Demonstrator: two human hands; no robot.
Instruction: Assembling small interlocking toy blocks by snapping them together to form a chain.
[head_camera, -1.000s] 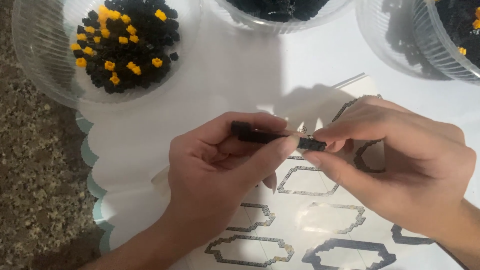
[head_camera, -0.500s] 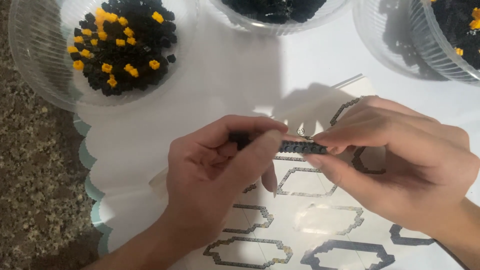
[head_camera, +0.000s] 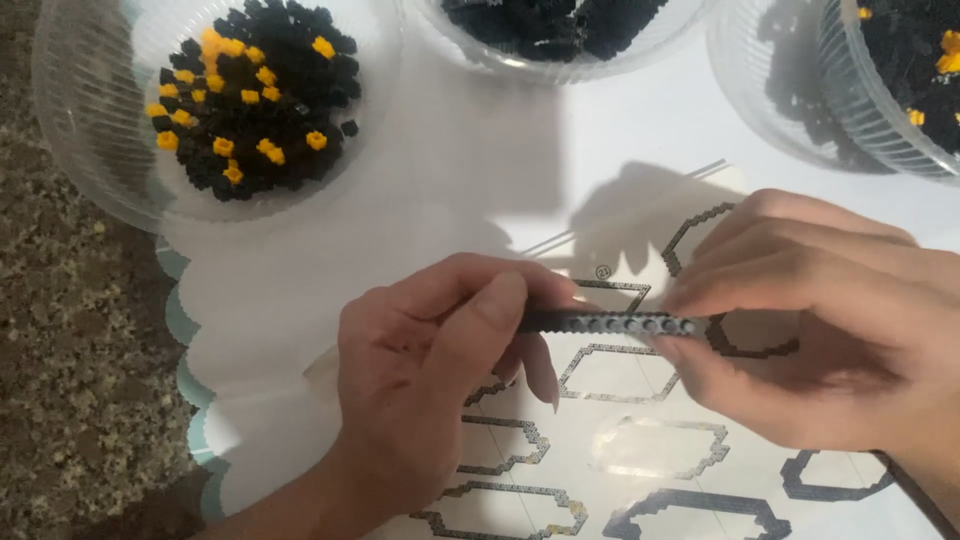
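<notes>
**Two hands pinched a thin studded strip over a pattern sheet**

At far left, a clear plastic bowl (head_camera: 120, 150) held black and yellow bricks (head_camera: 250, 100) on the white cloth (head_camera: 300, 290), whose scalloped edge met a speckled stone counter (head_camera: 70, 350). The left hand (head_camera: 430, 390) had thumb and fingers closed on the left end of a dark studded strip (head_camera: 610, 323), held level just above the pattern sheet (head_camera: 640, 420) of printed hexagon outlines. The right hand (head_camera: 810, 330) pinched the strip's right end between thumb and fingertips. Two more clear bowls (head_camera: 800, 90) of black pieces stood along the top edge.
</notes>
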